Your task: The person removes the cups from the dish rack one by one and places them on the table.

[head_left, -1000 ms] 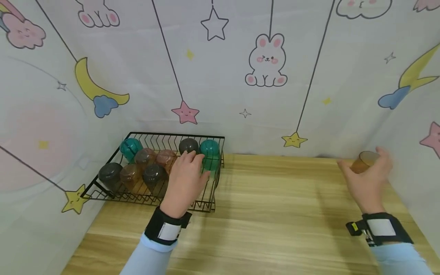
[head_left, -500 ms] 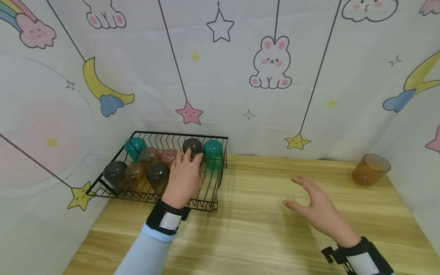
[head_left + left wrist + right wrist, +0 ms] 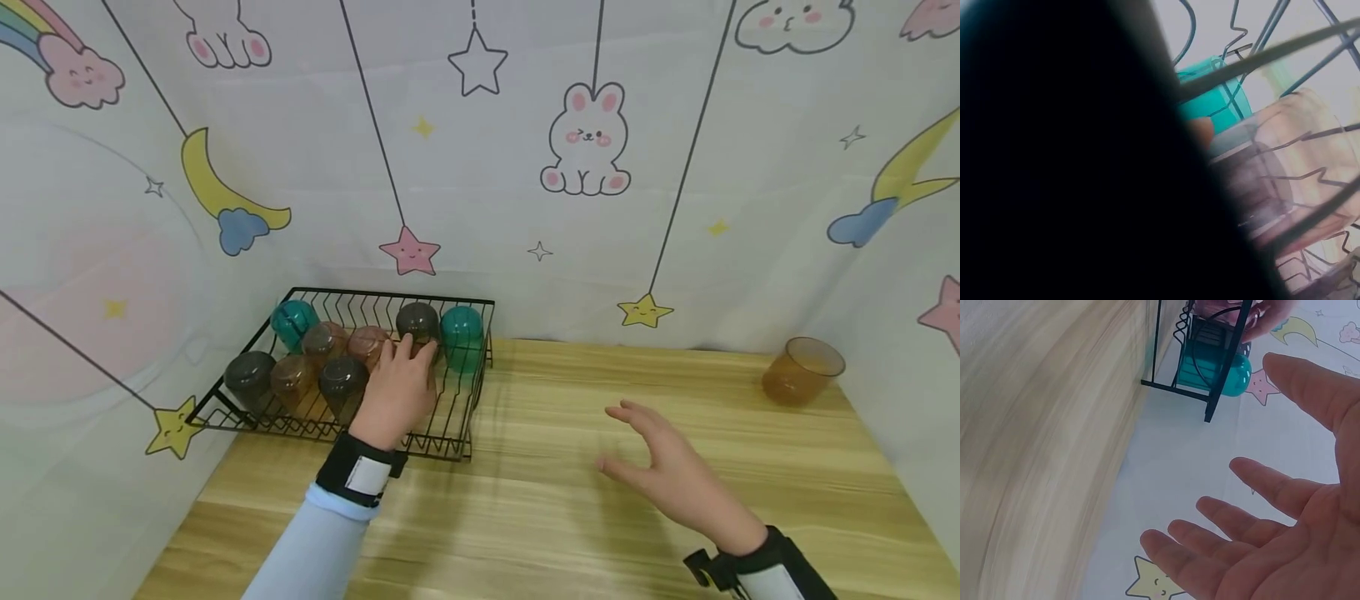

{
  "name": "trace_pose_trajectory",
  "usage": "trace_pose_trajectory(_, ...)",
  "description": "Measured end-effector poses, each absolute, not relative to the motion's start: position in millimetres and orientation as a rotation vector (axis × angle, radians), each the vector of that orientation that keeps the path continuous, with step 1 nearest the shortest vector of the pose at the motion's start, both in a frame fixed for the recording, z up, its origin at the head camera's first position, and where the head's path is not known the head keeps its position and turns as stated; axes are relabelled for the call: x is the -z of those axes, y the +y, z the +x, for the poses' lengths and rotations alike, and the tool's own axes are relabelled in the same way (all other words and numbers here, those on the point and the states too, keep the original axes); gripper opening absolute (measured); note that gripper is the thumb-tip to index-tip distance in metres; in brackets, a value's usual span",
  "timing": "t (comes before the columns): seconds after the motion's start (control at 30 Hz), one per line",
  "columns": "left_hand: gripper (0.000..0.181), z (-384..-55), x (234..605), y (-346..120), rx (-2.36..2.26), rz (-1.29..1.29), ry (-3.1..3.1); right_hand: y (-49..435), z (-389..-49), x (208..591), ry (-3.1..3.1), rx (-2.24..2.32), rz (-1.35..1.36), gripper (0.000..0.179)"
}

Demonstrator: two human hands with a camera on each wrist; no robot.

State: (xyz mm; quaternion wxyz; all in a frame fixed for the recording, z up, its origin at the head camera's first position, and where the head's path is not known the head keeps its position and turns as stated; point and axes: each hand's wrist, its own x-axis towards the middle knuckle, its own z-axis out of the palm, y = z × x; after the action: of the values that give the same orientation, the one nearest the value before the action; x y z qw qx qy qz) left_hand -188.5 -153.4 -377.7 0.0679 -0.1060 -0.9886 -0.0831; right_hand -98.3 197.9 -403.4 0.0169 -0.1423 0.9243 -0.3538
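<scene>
My left hand (image 3: 397, 396) is over the black wire rack (image 3: 474, 408), fingers bent around an upside-down see-through pink cup (image 3: 1216, 309), which it largely hides in the head view. That cup's pale wall shows through the wires in the left wrist view, where a dark shape blocks much of the picture. Just beyond the fingertips are a dark grey cup (image 3: 417, 318) and a teal cup (image 3: 462, 333). My right hand (image 3: 678, 475) hovers over the table right of the rack, thumb and fingers spread, holding nothing.
More upturned cups fill the rack's left part: a teal one (image 3: 294, 325), grey ones (image 3: 251, 375), amber ones (image 3: 295, 379) and a pink one (image 3: 367, 343). An amber cup (image 3: 798, 375) stands upright at the wooden table's (image 3: 555, 500) back right. Printed cloth walls (image 3: 510, 167) enclose it.
My right hand has let go of the amber cup at the back right and moved left and nearer. My left hand stays at the rack, its thumb drawn in closer.
</scene>
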Motion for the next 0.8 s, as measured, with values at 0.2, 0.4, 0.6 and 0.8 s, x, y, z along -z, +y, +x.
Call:
trace_pose_trajectory(0.2,0.058,-184.5,377.5,-153.5,0.225,-0.344,-2.948,195.1,-97.5,404.7,2.874,1.094,-0.437,0.078)
trace_pose_trajectory(0.4,0.046,-176.3,372.9,-150.8,0.189,-0.352,-2.903,191.8,-96.4,404.0,2.877,1.090,-0.429,0.081)
trace_pose_trajectory(0.6,0.038,-169.4,367.1,-150.0,0.191,-0.350,-2.887,187.6,-98.5,401.7,2.881,1.145,-0.412,0.085)
trace_pose_trajectory(0.8,0.041,-163.8,363.3,-153.5,0.177,-0.331,-2.890,185.0,-99.6,397.5,2.861,1.203,-0.374,0.087)
